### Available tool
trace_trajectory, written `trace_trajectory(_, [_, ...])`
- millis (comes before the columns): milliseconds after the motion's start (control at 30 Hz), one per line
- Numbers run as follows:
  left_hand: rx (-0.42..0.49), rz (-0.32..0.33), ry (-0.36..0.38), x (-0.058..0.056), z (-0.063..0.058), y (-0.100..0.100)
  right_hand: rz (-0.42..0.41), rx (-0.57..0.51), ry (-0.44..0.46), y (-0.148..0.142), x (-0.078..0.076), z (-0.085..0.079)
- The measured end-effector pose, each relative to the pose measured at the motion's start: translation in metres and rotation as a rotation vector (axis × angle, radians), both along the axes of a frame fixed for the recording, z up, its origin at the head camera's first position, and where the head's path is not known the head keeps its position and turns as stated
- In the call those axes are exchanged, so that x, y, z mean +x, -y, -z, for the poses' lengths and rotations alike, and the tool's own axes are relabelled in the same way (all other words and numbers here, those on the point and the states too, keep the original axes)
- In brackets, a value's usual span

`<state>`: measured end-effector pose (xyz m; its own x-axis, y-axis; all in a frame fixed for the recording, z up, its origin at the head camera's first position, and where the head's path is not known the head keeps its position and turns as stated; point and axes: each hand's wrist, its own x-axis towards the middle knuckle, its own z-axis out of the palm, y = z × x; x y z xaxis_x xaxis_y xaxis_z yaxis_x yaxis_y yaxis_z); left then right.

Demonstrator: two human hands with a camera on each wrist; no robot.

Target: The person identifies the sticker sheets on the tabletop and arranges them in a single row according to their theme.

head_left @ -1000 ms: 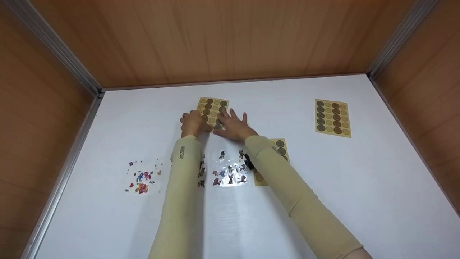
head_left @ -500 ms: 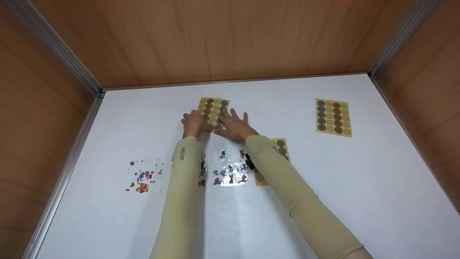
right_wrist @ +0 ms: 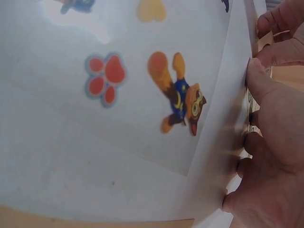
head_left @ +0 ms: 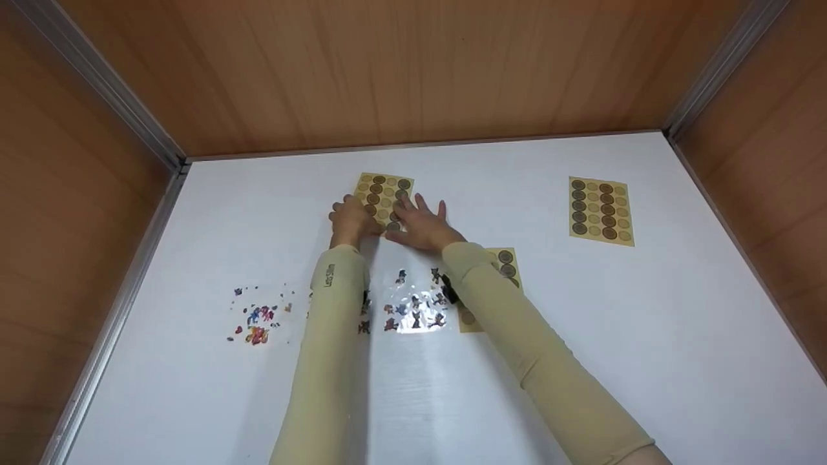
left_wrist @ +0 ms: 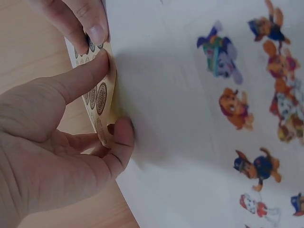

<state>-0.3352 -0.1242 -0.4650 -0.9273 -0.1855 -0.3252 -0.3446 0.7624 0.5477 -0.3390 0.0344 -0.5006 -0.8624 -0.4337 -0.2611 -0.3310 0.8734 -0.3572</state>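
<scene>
A tan sheet of round stickers, with dark and pale discs in rows, lies toward the back of the white table. My left hand grips its near left part; in the left wrist view the thumb lies over the sheet and the fingers curl at its bent-up edge. My right hand rests spread on the sheet's right side, fingers straight and apart. In the right wrist view, the right hand has its fingertips down on the white surface, with the left hand's fingers close by.
Clear sheets of cartoon-dog stickers lie under and between my forearms. Another clear sheet with colourful stickers is at the left. One tan sheet sits partly under my right forearm, another at the far right. Wooden panels wall the table.
Both hands keep their places on the tan sheet. My left hand has shifted very slightly to the right; the whole view has drifted a little.
</scene>
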Motion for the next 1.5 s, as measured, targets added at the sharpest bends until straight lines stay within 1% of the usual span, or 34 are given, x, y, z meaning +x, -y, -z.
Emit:
trace_trajectory(133, [0.045,-0.006,0.016,-0.002,0.000,0.002,0.004,-0.003,-0.012,-0.002,0.000,-0.002])
trace_trajectory(300, [0.059,-0.002,0.017,-0.004,0.003,0.006,0.000,0.017,-0.022,-0.001,0.000,-0.002])
trace_trajectory(467, [0.054,0.005,-0.037,-0.006,0.008,0.012,-0.018,0.012,-0.001,-0.002,0.000,-0.001])
trace_trajectory(500, [0.066,-0.001,-0.050,-0.007,0.008,0.014,-0.025,0.008,0.001,-0.003,-0.001,-0.002])
trace_trajectory(567, [0.105,-0.020,-0.081,-0.008,0.008,0.017,-0.037,-0.008,0.001,-0.003,-0.001,-0.002])
trace_trajectory(633, [0.173,-0.037,-0.108,-0.009,0.008,0.020,-0.045,-0.019,-0.002,-0.004,-0.001,-0.003])
trace_trajectory(700, [0.251,-0.044,-0.108,-0.010,0.007,0.022,-0.047,-0.026,-0.001,-0.005,0.000,-0.004])
trace_trajectory(767, [0.311,-0.038,-0.089,-0.010,0.007,0.023,-0.044,-0.026,0.003,-0.006,0.001,-0.003])
trace_trajectory(867, [0.357,-0.033,-0.054,-0.009,0.008,0.023,-0.039,-0.025,0.013,-0.007,0.005,-0.001])
trace_trajectory(967, [0.365,-0.024,-0.057,-0.007,0.008,0.022,-0.026,-0.045,0.019,-0.008,0.008,0.001])
trace_trajectory(1100, [0.392,0.009,-0.082,-0.004,0.004,0.023,-0.002,-0.103,0.024,-0.008,0.010,0.005])
trace_trajectory(1300, [0.481,0.083,-0.116,0.006,-0.005,0.026,-0.005,-0.201,0.027,-0.013,0.010,0.008])
trace_trajectory(1367, [0.528,0.097,-0.125,0.010,-0.008,0.027,0.009,-0.290,0.035,-0.018,0.010,0.007])
trace_trajectory(1433, [0.588,0.106,-0.138,0.015,-0.010,0.027,0.050,-0.406,0.068,-0.025,0.010,0.005])
trace_trajectory(1500, [0.652,0.109,-0.151,0.019,-0.013,0.027,0.116,-0.563,0.137,-0.033,0.010,0.000])
